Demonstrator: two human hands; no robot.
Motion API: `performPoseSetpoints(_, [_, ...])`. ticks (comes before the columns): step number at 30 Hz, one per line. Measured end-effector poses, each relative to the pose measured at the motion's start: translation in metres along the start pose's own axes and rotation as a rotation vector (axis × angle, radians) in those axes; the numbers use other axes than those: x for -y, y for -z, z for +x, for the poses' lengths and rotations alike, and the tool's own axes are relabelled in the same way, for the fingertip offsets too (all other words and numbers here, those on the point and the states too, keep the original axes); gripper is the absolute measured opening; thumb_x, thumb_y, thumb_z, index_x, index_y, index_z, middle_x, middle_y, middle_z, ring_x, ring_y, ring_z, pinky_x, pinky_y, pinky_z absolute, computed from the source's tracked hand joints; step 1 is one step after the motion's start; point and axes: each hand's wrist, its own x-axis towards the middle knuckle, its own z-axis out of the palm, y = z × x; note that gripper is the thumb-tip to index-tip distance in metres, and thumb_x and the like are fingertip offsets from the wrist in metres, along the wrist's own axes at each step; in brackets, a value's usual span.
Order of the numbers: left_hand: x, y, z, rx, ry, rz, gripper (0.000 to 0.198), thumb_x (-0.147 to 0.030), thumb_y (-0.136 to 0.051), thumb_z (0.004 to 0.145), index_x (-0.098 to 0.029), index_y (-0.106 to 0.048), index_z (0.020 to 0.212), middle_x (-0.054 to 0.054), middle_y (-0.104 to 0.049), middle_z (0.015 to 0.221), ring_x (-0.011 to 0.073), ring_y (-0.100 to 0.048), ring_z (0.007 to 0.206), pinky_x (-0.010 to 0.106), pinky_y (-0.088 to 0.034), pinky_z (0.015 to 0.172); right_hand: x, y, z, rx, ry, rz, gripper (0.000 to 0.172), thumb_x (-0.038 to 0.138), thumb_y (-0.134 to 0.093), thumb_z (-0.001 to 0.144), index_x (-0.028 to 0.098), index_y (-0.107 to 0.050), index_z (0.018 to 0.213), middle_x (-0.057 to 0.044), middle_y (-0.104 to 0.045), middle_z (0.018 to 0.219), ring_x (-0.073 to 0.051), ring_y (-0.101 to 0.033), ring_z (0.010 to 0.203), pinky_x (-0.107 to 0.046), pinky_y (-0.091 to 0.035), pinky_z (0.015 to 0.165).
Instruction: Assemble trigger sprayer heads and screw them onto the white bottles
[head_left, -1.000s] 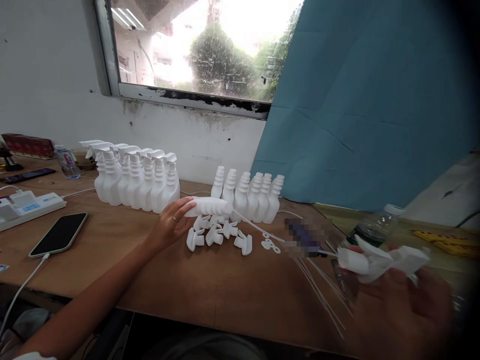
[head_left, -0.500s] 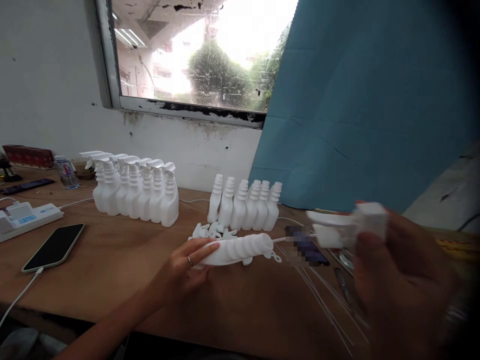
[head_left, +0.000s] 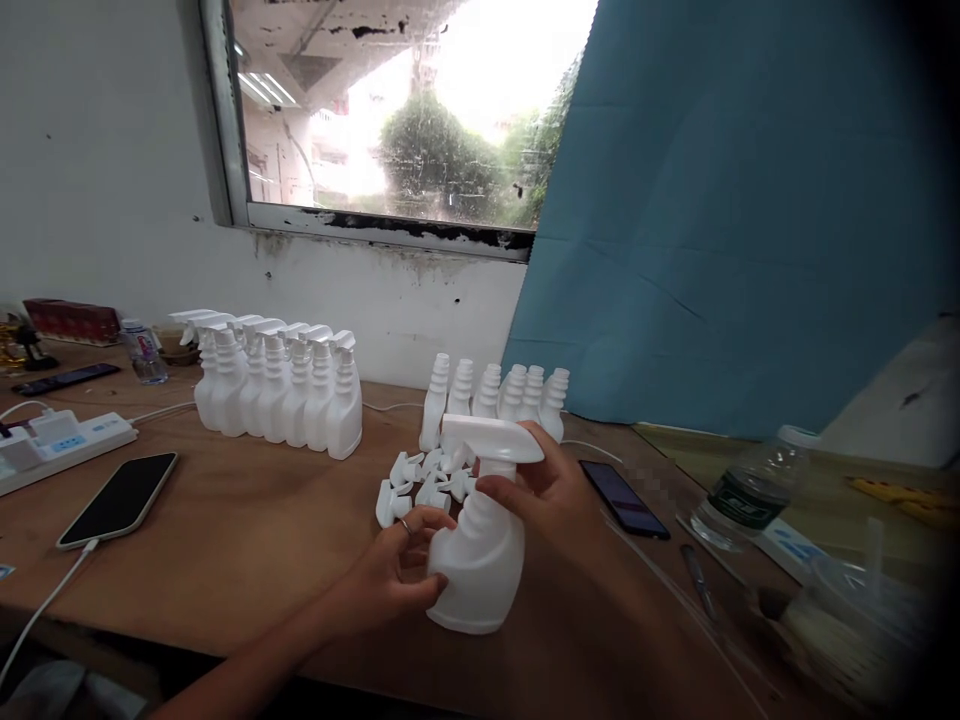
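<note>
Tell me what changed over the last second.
The white bottle, earlier lying on its side in the left hand, now stands upright, that hand gripping its body. The right hand brought the trigger sprayer head over from the right and holds it on the bottle's neck. The capped bottle row and phone stayed put.

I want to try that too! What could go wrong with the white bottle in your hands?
The spray head might sit crooked on the bottle, since the right hand grips only its neck. The bottle could tip, as the left hand steadies just its lower side. A slip could perhaps knock the phone or the capless bottles close behind.
</note>
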Motion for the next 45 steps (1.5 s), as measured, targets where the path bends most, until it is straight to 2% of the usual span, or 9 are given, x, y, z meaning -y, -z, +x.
performPoseSetpoints(4, [-0.026,0.015,0.013,0.021,-0.127,0.139,0.042,-0.022,-0.068,0.082,-0.029,-0.054,0.122,0.010,-0.059,0.123,0.0258,-0.060,0.113,0.043,-0.054,0.093,-0.021,-0.015,-0.010,-0.053,-0.063,0.274,0.031,0.034,-0.075,0.080,0.025,-0.058,0.104,-0.002,-0.071,0.090,-0.020,-0.068,0.080,-0.030,-0.054,0.069])
performPoseSetpoints(8, [-0.078,0.029,0.042,-0.080,-0.267,0.210,0.045,-0.028,-0.063,0.088,-0.026,-0.049,0.130,0.011,-0.060,0.124,0.0250,-0.058,0.116,0.040,-0.053,0.094,-0.036,-0.017,-0.017,0.002,-0.131,0.332,0.027,0.038,-0.074,0.080,0.020,-0.065,0.098,-0.006,-0.073,0.085,-0.022,-0.070,0.074,-0.031,-0.055,0.065])
performPoseSetpoints(10, [-0.104,0.030,0.057,-0.071,-0.304,0.289,0.042,-0.031,-0.062,0.088,-0.025,-0.051,0.128,0.009,-0.063,0.120,0.0209,-0.064,0.102,0.035,-0.055,0.086,-0.039,-0.017,-0.019,-0.027,-0.138,0.328,0.026,0.040,-0.074,0.080,0.020,-0.067,0.096,-0.006,-0.074,0.085,-0.022,-0.070,0.074,-0.031,-0.055,0.065])
performPoseSetpoints(13, [-0.126,0.024,0.073,0.029,-0.305,0.360,0.026,-0.033,-0.061,0.090,-0.020,-0.062,0.112,0.002,-0.070,0.085,0.0130,-0.067,0.070,0.029,-0.055,0.074,-0.037,-0.020,-0.024,-0.069,-0.125,0.322,0.027,0.041,-0.075,0.079,0.021,-0.068,0.095,-0.006,-0.073,0.084,-0.022,-0.070,0.072,-0.031,-0.055,0.063])
performPoseSetpoints(16, [-0.128,0.019,0.078,0.011,-0.313,0.369,0.021,-0.032,-0.062,0.089,-0.016,-0.066,0.102,0.000,-0.067,0.069,0.0115,-0.063,0.061,0.025,-0.053,0.064,-0.031,-0.025,-0.026,-0.120,-0.055,0.361,0.029,0.048,-0.067,0.084,0.019,-0.066,0.091,-0.008,-0.072,0.084,-0.023,-0.069,0.074,-0.033,-0.055,0.062])
performPoseSetpoints(23, [-0.120,0.023,0.075,-0.016,-0.280,0.311,0.023,-0.034,-0.064,0.088,-0.014,-0.068,0.100,0.002,-0.066,0.077,0.0112,-0.061,0.065,0.022,-0.048,0.059,-0.019,-0.038,-0.022,-0.184,-0.054,0.390,0.045,0.044,-0.079,0.071,0.026,-0.053,0.102,0.000,-0.067,0.074,-0.019,-0.065,0.059,-0.032,-0.053,0.056])
performPoseSetpoints(33, [-0.121,0.020,0.067,-0.044,-0.228,0.283,0.022,-0.035,-0.065,0.087,-0.015,-0.066,0.097,-0.001,-0.061,0.069,0.0089,-0.056,0.059,0.020,-0.044,0.055,-0.018,-0.041,-0.024,-0.100,0.007,0.363,0.040,0.040,-0.069,0.085,0.024,-0.051,0.116,0.000,-0.064,0.079,-0.017,-0.063,0.065,-0.030,-0.053,0.061])
performPoseSetpoints(37, [-0.120,0.019,0.065,-0.073,-0.222,0.341,0.020,-0.033,-0.065,0.087,-0.016,-0.067,0.097,-0.001,-0.062,0.073,0.0092,-0.056,0.061,0.020,-0.044,0.056,-0.016,-0.044,-0.027,-0.206,0.010,0.286,0.035,0.036,-0.073,0.082,0.022,-0.054,0.108,0.002,-0.065,0.075,-0.014,-0.062,0.061,-0.026,-0.051,0.057])
performPoseSetpoints(45, [-0.122,0.015,0.060,-0.125,-0.243,0.373,0.018,-0.031,-0.065,0.086,-0.015,-0.067,0.096,0.000,-0.064,0.072,0.0094,-0.055,0.060,0.021,-0.045,0.056,-0.017,-0.046,-0.027,-0.207,0.018,0.362,0.034,0.038,-0.073,0.081,0.023,-0.051,0.102,0.002,-0.066,0.071,-0.016,-0.063,0.059,-0.027,-0.051,0.055])
